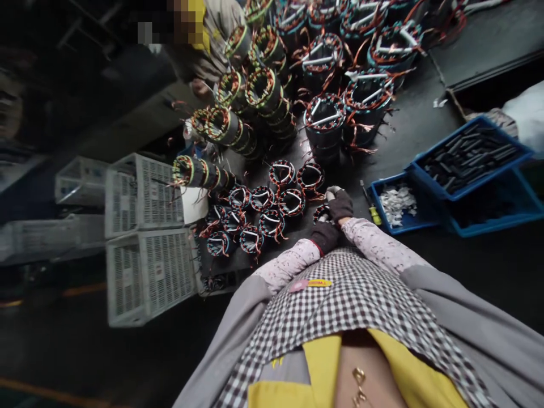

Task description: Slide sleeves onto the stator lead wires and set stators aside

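A small wire-wound motor stator (319, 213) stands at the table's near edge, close in front of my body, partly covered by my hands. My left hand (325, 234), in a dark fingerless glove, is closed on its near side. Just above and to the right, my right hand (339, 204), gloved alike, has its fingers curled together beside the stator's rim. Whatever is between those fingertips is too small to make out. Left of my hands stand several similar small stators (292, 202) with orange and blue leads and white sleeves across their openings.
Larger stators (325, 122) and stacked ones (263, 90) fill the far table. Right are a yellow-handled screwdriver (374, 215), a blue tray of white pieces (397, 201) and a bin of dark strips (471, 156). Grey crates (148, 243) stand left. Another person's sleeve (225, 28) is at the far side.
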Available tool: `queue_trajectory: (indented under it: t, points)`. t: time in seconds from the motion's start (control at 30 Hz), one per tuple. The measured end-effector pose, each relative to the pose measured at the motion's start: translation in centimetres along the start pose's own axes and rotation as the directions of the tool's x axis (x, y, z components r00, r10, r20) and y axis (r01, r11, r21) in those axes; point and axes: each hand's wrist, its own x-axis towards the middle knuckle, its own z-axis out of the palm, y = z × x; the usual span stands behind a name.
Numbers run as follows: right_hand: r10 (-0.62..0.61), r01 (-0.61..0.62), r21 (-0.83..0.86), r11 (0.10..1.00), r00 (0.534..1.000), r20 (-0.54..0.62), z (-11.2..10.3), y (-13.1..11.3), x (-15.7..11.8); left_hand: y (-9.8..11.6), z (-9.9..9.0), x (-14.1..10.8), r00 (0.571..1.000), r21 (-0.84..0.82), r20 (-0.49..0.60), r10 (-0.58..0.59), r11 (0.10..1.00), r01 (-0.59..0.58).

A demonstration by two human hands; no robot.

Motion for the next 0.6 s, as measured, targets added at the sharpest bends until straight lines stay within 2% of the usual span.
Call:
queue_trajectory:
  t: [0.07,0.13,0.17,0.23,0.3,0.4,0.5,0.6]
  points:
    - [0.02,-0.02,0.059,0.998,1.0,-0.005,-2.1,-0.1,-0.8,1.2,-1.5,-0.5,0.995,0.173,0.071,0.066,0.982,-0.077]
    - [0.042,-0.041,0.162,0.986,0.999,-0.003,-5.3,0.1,-2.1,2.7,-2.8,-1.0,0.985,0.306,0.114,0.131,0.938,-0.161]
    - [0.05,-0.048,0.222,0.974,0.999,-0.003,-6.9,0.2,-2.8,3.4,-3.2,-1.1,0.982,0.333,0.11,0.153,0.925,-0.181]
    - [0.05,-0.043,0.324,0.945,0.999,-0.012,-9.8,0.2,-4.2,4.9,-2.8,-1.0,0.986,0.276,0.094,0.141,0.947,-0.162]
    - [0.032,-0.018,0.374,0.927,0.999,-0.032,-11.5,-0.1,-5.2,6.4,-0.8,-0.4,0.985,0.111,0.153,0.079,0.989,-0.097]
    - [0.006,0.027,0.419,0.908,0.997,-0.076,-12.4,-0.9,-5.9,8.1,3.5,0.8,0.954,-0.153,0.3,-0.005,0.987,0.053]
    - [-0.001,0.048,0.44,0.897,0.994,-0.107,-13.3,-1.3,-5.9,8.7,6.8,1.5,0.947,-0.245,0.32,-0.033,0.963,0.116]
    - [0.033,-0.046,0.474,0.879,0.999,0.037,-15.5,-0.9,-6.2,8.7,8.5,2.3,0.947,-0.278,0.319,-0.036,0.952,0.13]
